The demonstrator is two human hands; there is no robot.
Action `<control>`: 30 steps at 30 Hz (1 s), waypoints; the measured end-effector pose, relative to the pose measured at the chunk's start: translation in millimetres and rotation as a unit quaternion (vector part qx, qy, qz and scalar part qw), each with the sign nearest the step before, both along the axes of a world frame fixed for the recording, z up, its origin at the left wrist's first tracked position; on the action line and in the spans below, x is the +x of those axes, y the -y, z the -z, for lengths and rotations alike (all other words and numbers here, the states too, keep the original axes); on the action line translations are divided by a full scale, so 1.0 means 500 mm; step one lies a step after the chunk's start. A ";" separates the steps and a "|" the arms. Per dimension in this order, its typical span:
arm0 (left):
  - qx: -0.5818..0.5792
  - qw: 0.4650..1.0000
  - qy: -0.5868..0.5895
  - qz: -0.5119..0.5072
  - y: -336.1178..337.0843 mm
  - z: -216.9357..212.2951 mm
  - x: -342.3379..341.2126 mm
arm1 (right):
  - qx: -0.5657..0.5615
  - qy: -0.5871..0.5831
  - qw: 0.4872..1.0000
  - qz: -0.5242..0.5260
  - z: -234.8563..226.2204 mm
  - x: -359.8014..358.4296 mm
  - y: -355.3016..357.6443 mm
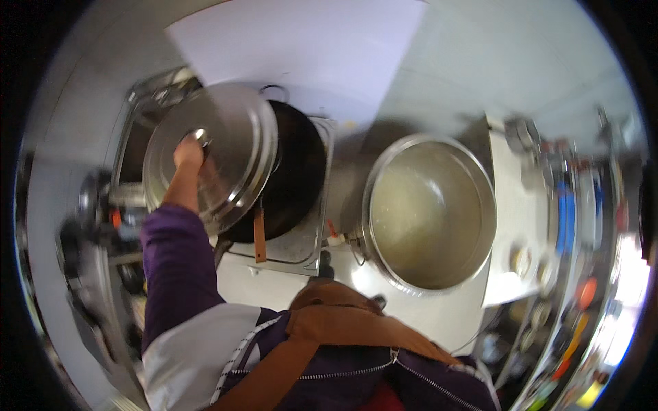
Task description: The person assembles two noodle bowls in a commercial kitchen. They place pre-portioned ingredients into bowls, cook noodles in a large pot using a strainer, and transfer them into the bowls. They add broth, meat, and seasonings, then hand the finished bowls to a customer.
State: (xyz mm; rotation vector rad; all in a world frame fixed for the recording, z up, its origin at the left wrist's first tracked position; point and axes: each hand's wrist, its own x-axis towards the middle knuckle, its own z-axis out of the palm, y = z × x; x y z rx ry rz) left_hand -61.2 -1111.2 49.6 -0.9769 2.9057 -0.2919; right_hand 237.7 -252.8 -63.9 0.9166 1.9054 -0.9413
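Left hand: the left hand (188,152) is closed round the metal knob (199,135), the arm stretched out in its purple sleeve (175,253); the knob sits mid-lid, which presumably lets one hand balance the broad disc.
Right hand: out of my sight, so I cannot tell whether it is spread, curled or holding anything.
Lid: the big round metal lid (229,161) is at the person's left, overlapping the left part of the wok from this view; I cannot tell if the two touch. Gripping the knob probably spares the fingers any heat in the metal.
Wok: the dark wok (301,171) shows its right part uncovered, seated on the metal stove (291,262), likely for its width and weight.
Wooden handle: a brown wooden handle (260,236) pokes out over the wok's near rim, pointing at the person, I suppose so it can be grasped easily.
Pot: the wide metal pot (474,205) stands open to the right of the stove, apart from the wok; the pale look inside could be liquid, but I cannot be sure.
Valve: a red-levered valve (334,236) sits between stove and pot, seemingly within easy reach.
Backing: a pale panel (295,51) rises behind the stove, perhaps against splashes.
Clothing: a brown apron (356,329) covers the front, probably against spills.
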 end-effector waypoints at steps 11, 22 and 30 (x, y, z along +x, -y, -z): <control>-0.073 0.978 0.000 0.194 -0.128 -0.184 0.034 | -0.039 0.060 0.991 0.117 -0.023 0.159 0.053; -0.036 0.903 -0.092 0.419 -0.749 -0.300 -0.016 | -0.091 -0.062 0.964 0.243 0.031 0.383 -0.057; 0.021 0.868 -0.070 0.491 -1.187 -0.112 -0.063 | -0.100 -0.089 0.807 0.575 0.108 0.851 -0.190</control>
